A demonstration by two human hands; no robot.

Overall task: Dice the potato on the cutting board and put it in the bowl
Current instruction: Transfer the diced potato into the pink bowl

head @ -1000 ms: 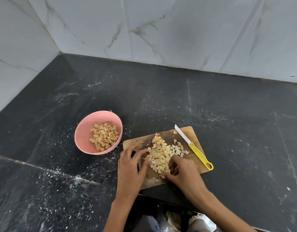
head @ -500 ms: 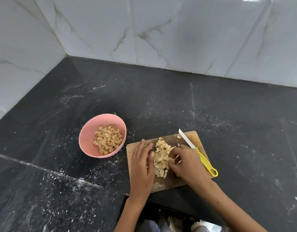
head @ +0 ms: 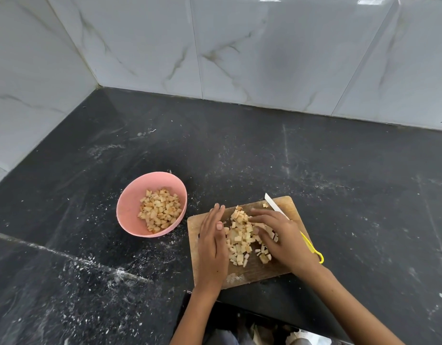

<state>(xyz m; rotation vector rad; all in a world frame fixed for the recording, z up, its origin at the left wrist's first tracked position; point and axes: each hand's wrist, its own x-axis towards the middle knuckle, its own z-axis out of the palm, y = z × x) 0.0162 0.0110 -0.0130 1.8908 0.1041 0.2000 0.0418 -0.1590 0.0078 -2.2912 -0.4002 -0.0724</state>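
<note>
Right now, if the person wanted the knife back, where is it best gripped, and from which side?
By the yellow handle, coming from the right of the board. The knife lies along the board's right edge, white blade pointing away and the looped handle end nearest the person, sticking out past the right hand, which covers its middle. That end looks free to grip, clear of the diced potato.

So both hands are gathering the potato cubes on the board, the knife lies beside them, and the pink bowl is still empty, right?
Not quite: the pink bowl is not empty. The head view shows diced potato already in it. The rest holds: the left hand and right hand flank the potato cubes on the board, and the knife lies beside them.
</note>
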